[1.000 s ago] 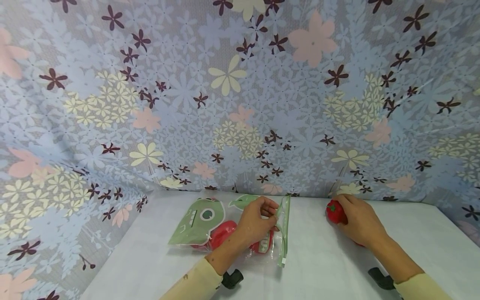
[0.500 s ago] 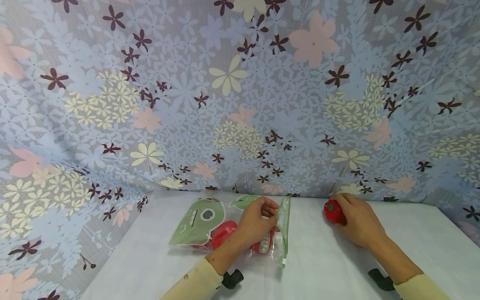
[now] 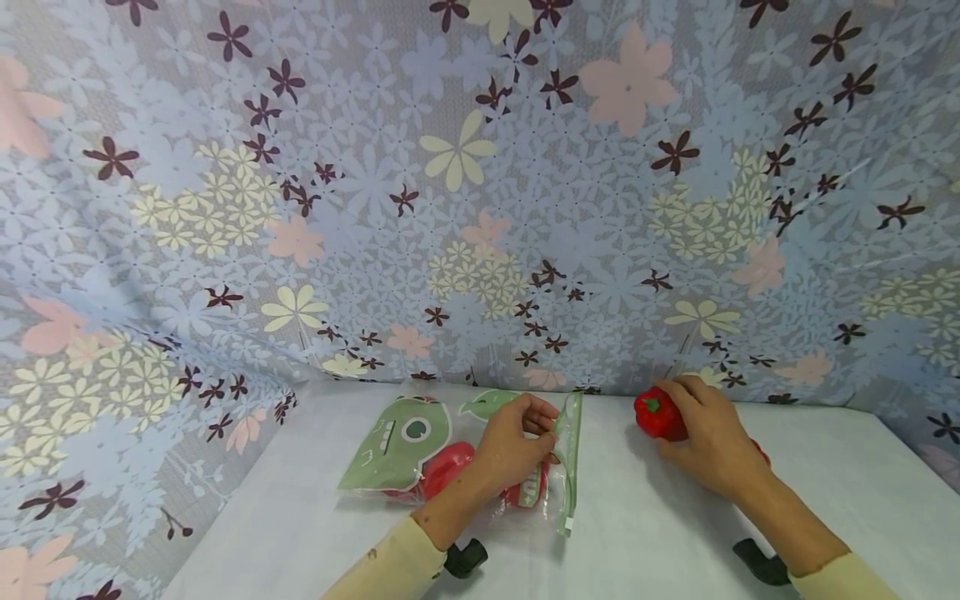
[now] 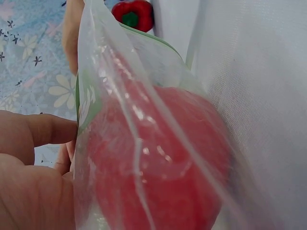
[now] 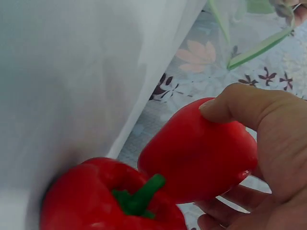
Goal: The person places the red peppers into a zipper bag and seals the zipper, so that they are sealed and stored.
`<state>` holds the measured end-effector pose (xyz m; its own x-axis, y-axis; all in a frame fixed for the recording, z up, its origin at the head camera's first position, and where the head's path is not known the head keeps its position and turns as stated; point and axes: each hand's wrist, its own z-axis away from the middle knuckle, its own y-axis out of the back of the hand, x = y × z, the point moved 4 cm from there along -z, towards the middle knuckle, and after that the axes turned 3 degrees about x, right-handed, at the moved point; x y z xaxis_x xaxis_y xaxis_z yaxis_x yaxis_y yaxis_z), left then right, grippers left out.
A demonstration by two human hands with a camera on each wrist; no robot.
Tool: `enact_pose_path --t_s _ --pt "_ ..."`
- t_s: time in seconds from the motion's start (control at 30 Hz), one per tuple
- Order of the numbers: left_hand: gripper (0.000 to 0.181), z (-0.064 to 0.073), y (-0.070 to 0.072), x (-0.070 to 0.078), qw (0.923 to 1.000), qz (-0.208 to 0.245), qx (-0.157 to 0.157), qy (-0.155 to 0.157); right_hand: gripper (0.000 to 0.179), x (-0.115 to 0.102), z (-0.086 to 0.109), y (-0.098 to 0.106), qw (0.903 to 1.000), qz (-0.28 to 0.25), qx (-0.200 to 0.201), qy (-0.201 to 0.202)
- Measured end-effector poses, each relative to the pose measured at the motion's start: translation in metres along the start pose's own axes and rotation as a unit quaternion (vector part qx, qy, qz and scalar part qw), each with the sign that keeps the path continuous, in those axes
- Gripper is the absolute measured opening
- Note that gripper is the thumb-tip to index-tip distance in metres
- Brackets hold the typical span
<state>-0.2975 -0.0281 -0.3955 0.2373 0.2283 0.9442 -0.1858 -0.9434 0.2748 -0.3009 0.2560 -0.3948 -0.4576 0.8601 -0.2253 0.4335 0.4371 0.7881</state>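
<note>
A clear zip bag (image 3: pixel 408 454) with green dinosaur prints lies on the left part of the table, its green-edged mouth toward the right. My left hand (image 3: pixel 513 442) pinches the bag near that mouth. Inside, a red pepper shape (image 4: pixel 163 158) shows through the plastic, along with another red item (image 3: pixel 525 490) partly behind the hand. To the right, my right hand (image 3: pixel 712 433) grips a red bell pepper (image 5: pixel 201 148) between thumb and fingers, green stem facing left in the head view. A second red bell pepper (image 5: pixel 96 206) sits on the table, mostly hidden behind the right hand in the head view.
White cloth covers the table (image 3: pixel 615 517). A floral curtain (image 3: pixel 480 208) hangs along its back edge and left side. Black curved pieces (image 3: pixel 465 558) show at both wrists.
My right hand has moved slightly left and up with the bell pepper, uncovering part of the second pepper behind it. The left hand and the bag have stayed in place.
</note>
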Motion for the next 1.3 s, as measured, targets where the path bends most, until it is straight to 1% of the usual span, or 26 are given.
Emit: enact_pose_path --t_s 0.1,0.27,0.4,0.6,0.7,0.83,1.03,1.2,1.3 --pt "0.025 0.000 -0.001 0.000 0.9999 0.014 -0.003 0.000 0.093 -0.005 0.000 0.002 0.9995 -0.020 -0.014 -0.021" --pt "0.026 0.000 -0.001 -0.001 0.9989 0.046 -0.010 0.002 0.096 -0.013 -0.001 0.005 0.9976 -0.056 -0.023 -0.035" --pt "0.026 -0.001 -0.002 -0.002 0.9987 0.050 -0.014 0.003 0.099 -0.019 -0.001 0.006 0.9953 -0.074 -0.037 -0.050" --pt "0.025 -0.002 -0.002 -0.002 0.9986 0.050 -0.018 0.007 0.088 -0.026 -0.001 0.008 0.9922 -0.092 -0.053 -0.065" --pt "0.025 -0.002 -0.002 -0.002 0.9988 0.046 -0.016 0.009 0.088 -0.029 -0.001 0.009 0.9903 -0.100 -0.064 -0.071" --pt "0.025 -0.001 -0.001 -0.002 0.9989 0.043 -0.015 0.011 0.092 -0.035 -0.002 0.010 0.9887 -0.110 -0.074 -0.069" --pt "0.025 0.000 -0.001 -0.002 0.9986 0.049 -0.016 0.011 0.090 -0.044 -0.001 0.011 0.9878 -0.128 -0.077 -0.045" --pt "0.025 -0.001 -0.001 -0.003 0.9990 0.043 -0.012 0.011 0.090 -0.050 -0.001 0.011 0.9832 -0.150 -0.096 -0.040" --pt "0.025 -0.001 -0.001 -0.003 0.9989 0.043 -0.013 0.010 0.086 -0.053 0.001 0.011 0.9815 -0.159 -0.100 -0.035"
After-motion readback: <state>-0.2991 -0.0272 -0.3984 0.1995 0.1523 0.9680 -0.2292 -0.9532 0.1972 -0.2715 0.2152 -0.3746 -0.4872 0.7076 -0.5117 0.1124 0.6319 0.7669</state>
